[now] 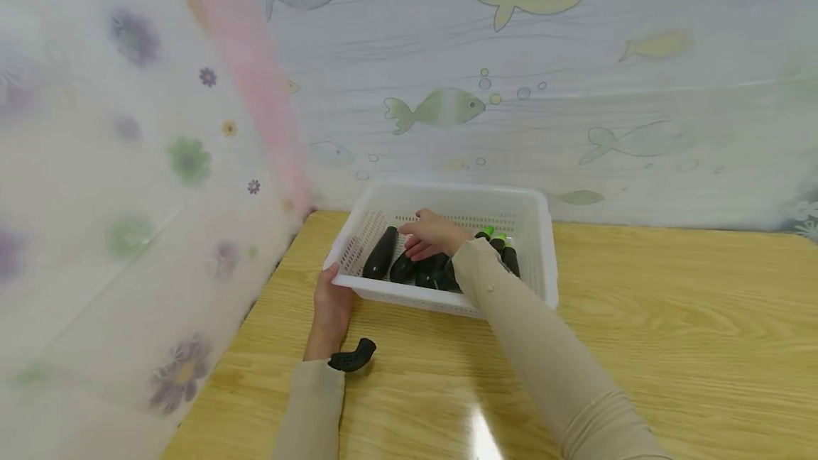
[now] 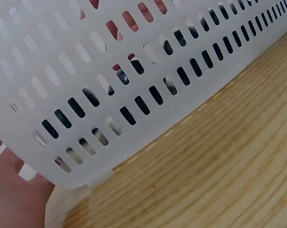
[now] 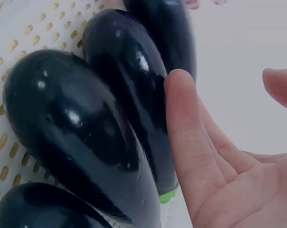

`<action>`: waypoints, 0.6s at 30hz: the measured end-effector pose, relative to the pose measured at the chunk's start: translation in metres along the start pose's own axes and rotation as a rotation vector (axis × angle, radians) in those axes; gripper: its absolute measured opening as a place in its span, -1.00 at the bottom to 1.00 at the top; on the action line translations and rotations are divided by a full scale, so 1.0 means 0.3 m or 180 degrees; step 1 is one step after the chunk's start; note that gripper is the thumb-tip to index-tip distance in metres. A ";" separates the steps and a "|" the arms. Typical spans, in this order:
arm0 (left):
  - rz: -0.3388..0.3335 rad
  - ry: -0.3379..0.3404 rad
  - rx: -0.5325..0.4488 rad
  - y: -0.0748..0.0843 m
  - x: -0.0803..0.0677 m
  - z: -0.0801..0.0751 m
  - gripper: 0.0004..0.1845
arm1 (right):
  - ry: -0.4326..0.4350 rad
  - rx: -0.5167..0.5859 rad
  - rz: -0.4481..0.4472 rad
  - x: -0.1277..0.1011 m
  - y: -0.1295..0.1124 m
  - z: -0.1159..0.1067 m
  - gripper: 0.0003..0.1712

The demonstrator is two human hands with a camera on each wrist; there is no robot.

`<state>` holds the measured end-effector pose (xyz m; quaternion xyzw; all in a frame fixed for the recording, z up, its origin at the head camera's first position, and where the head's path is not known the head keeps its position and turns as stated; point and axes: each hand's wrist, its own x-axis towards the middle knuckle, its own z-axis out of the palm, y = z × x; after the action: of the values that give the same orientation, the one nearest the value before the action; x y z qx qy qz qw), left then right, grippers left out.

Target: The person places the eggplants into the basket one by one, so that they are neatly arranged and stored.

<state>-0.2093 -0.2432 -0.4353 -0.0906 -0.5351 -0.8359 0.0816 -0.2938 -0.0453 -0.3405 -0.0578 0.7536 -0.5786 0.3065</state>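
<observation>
Eggplants (image 1: 409, 266) lie side by side in white slotted basket (image 1: 537, 233) at far left corner of wooden table (image 1: 671, 332). Right hand (image 1: 433, 236) is inside basket above them, fingers straight and relaxed, one fingertip (image 3: 177, 83) touching an eggplant, gripping nothing. Left hand (image 1: 331, 302) rests against basket's near left corner; cannot tell how its fingers lie.

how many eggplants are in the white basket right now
At least 4 eggplants, all lying side by side on the floor of the white basket: one at the left end, the others bunched under and beside the right hand. The arm may hide more.
</observation>
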 end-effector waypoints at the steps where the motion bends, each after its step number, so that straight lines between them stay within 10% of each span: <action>1: -0.0003 0.0002 -0.0001 -0.002 0.001 0.001 -0.43 | -0.0004 -0.0023 -0.0005 -0.003 0.002 -0.002 -0.12; 18: -0.0006 0.0021 0.0049 -0.013 0.005 -0.008 -0.44 | -0.0188 -0.0646 -0.0407 -0.099 -0.022 -0.064 -0.26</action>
<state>-0.2117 -0.2439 -0.4393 -0.0867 -0.5413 -0.8322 0.0832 -0.2816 -0.0183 -0.3202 -0.1536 0.7937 -0.5158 0.2836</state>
